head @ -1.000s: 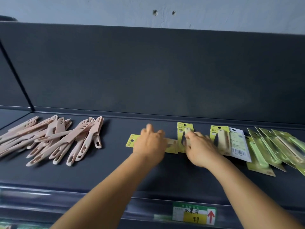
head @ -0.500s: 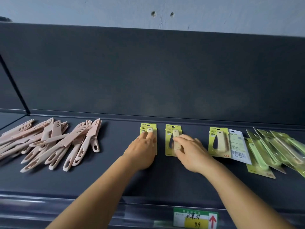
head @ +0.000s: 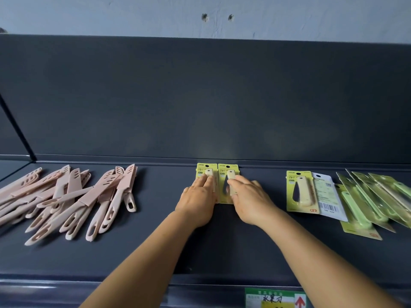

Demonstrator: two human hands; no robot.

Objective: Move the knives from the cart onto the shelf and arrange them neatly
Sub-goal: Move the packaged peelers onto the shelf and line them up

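Observation:
Two yellow-green carded packs, each with a beige folding fruit knife, lie upright side by side at the back of the dark shelf [head: 155, 252]. My left hand [head: 196, 201] lies on the left pack [head: 205, 171], its fingers over the knife. My right hand [head: 251, 201] covers the lower part of the right pack [head: 226, 172], fingertips on its knife. The two cards touch along their edges and their tops reach the back ledge. The lower halves of both packs are hidden under my hands.
A loose heap of pink sheathed knives [head: 73, 196] lies at the left. To the right lie a third beige knife pack [head: 301, 192], a pack turned barcode-up [head: 328, 194] and several overlapping green knife packs [head: 373, 196]. A price label [head: 275, 298] hangs on the front rail.
The left pack was turned from lying sideways to upright, and both packs slid back and together until they touch. My hands moved forward with them.

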